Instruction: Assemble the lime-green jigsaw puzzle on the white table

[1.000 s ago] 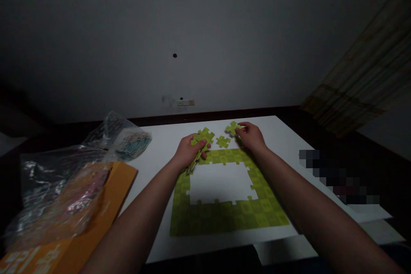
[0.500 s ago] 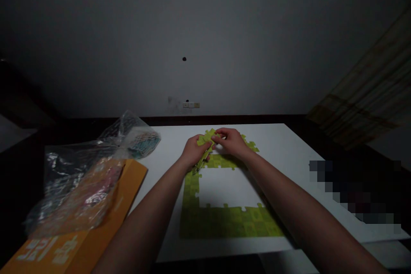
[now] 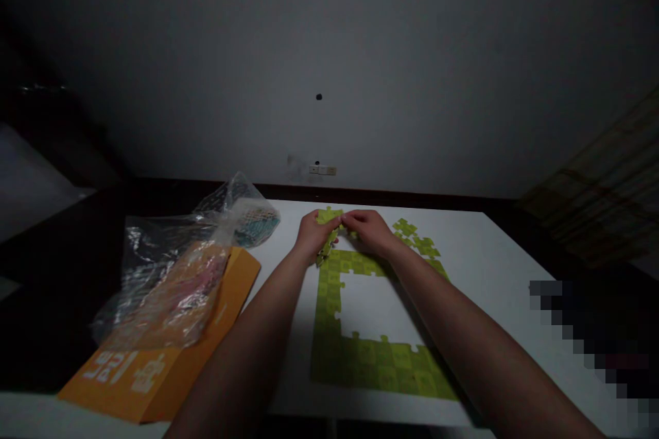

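Observation:
My left hand (image 3: 313, 236) is closed around a bunch of green jigsaw puzzle pieces (image 3: 329, 215), held above the far left part of the puzzle. Beside it my right hand (image 3: 369, 230) pinches at the right edge of the same bunch, thumb and fingertips together. Beneath both hands lies a joined green puzzle frame (image 3: 381, 363), with knobbed inner edges around a bare white middle. My right forearm hides much of its right side. Several loose green pieces (image 3: 416, 237) lie beyond my right wrist.
An orange puzzle box (image 3: 206, 350) sits at the left of the white table (image 3: 494, 267). Across it lies a clear plastic bag (image 3: 169, 288) with pieces inside; its far end holds teal ones (image 3: 257, 225). A blurred-out dark patch covers the right side.
The view has swung left, so everything appears further right. My hands have drawn slightly closer around the bunch of pieces, and the loose pieces at the back now show more fully.

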### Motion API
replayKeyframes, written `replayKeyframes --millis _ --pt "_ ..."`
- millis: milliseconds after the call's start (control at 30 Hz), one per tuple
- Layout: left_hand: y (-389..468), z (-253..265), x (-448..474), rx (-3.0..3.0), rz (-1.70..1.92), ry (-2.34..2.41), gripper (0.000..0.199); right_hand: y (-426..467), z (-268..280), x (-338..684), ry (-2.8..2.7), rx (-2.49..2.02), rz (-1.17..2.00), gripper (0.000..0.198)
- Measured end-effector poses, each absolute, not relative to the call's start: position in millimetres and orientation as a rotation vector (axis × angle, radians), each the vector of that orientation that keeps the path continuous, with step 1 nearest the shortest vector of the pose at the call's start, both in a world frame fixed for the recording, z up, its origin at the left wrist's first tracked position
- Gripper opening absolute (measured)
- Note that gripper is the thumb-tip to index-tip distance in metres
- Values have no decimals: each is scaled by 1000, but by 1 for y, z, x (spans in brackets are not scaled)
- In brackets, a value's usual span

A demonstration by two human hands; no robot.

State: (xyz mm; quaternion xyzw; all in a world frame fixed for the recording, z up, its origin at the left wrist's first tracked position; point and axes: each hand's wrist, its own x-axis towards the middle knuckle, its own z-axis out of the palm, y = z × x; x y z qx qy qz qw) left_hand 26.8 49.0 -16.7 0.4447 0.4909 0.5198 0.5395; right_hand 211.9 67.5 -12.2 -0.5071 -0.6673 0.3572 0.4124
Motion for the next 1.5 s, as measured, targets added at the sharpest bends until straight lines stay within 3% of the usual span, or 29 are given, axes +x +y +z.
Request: replayKeyframes --millis 233,433,500,633,833,967,1067,1167,1367,1500 --pt "63 -23 6 1173 1299 1291 37 95 -6 204 -1637 -1592 623 20" --pt "71 -29 -5 1452 1302 1583 27 93 -7 193 -1851 -1554 358 14" --pt "71 -30 -3 1451 1278 1558 24 92 -5 184 -1814 -1454 464 19" --pt "71 -28 -2 1411 1257 1555 18 94 -2 166 -1677 -1213 964 22" --pt "79 -14 -28 1151 1514 1850 20 91 -10 150 -1736 -1458 917 15" --pt "80 -10 -35 1090 1559 1898 26 79 -9 138 -1925 -1414 609 2" --pt "77 -10 -30 1134 1557 1909 26 69 0 129 -1804 -1204 852 21" --pt "75 -10 -27 1193 1509 1899 27 63 9 126 -1771 -1001 1177 23" --pt "77 -16 -32 1232 1425 1893 34 72 17 141 -1600 -1143 1097 13" --pt "79 -21 -33 1256 1427 1882 34 75 9 141 -1677 -1090 1229 19"
